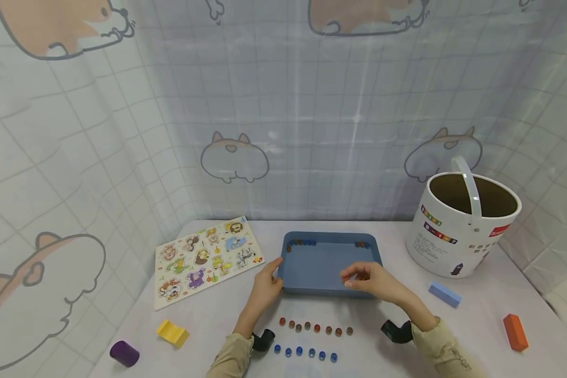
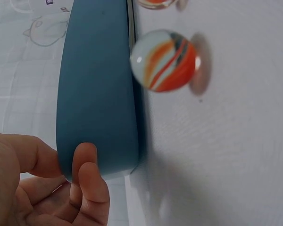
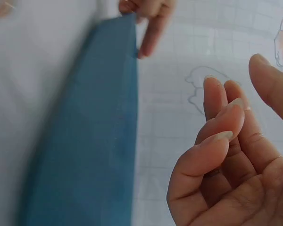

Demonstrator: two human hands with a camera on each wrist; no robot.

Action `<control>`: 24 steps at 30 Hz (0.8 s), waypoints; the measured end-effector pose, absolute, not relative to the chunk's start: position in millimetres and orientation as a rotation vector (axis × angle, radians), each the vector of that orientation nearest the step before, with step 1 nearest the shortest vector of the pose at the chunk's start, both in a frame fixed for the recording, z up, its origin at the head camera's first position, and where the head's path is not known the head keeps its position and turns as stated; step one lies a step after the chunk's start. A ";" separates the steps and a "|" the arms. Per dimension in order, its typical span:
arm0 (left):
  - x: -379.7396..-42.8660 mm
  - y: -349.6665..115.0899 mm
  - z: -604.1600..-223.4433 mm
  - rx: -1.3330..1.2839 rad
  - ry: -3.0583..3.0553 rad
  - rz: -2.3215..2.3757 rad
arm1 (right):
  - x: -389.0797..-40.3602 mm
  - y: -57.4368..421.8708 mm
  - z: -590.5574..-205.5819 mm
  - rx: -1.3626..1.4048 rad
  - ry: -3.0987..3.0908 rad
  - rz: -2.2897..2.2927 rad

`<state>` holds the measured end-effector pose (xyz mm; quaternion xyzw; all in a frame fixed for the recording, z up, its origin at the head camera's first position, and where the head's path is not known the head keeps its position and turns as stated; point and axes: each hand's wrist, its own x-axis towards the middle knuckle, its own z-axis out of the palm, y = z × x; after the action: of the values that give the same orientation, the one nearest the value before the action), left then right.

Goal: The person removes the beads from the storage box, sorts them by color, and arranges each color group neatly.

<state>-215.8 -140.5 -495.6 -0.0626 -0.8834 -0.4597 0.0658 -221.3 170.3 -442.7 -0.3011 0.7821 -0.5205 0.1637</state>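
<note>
Blue tray sits just below mid-frame; marbles line its far wall at the upper left, a few more at the upper right. Your left hand grips the tray's left end. Your right hand hangs over its right front, fingers loosely bent, thumb apart (no marble shows there). You look to be partway through setting marbles in; next move probably calls for a fingertip pinch on one of the reddish marbles, lower centre. Blue marbles lie below those. White bucket at right, puzzle board at left.
</note>
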 end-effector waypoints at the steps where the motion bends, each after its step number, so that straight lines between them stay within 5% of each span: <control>1: -216.1 -140.7 -495.8 -0.189 -2.663 -1.385 | -227.4 168.4 -439.0 -0.868 2.244 -1.479; 11: -215.2 -141.6 -495.7 -0.200 -2.658 -1.379 | -287.6 132.8 -415.8 -0.748 2.186 -1.474; 24: -215.1 -141.4 -495.1 -0.226 -2.650 -1.379 | -343.0 65.9 -443.3 -0.500 2.167 -1.489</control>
<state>-215.1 -141.4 -495.1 -0.0751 -0.8822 -0.4590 0.0730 -343.0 65.9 -443.3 -0.1817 0.7880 -0.5413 0.2305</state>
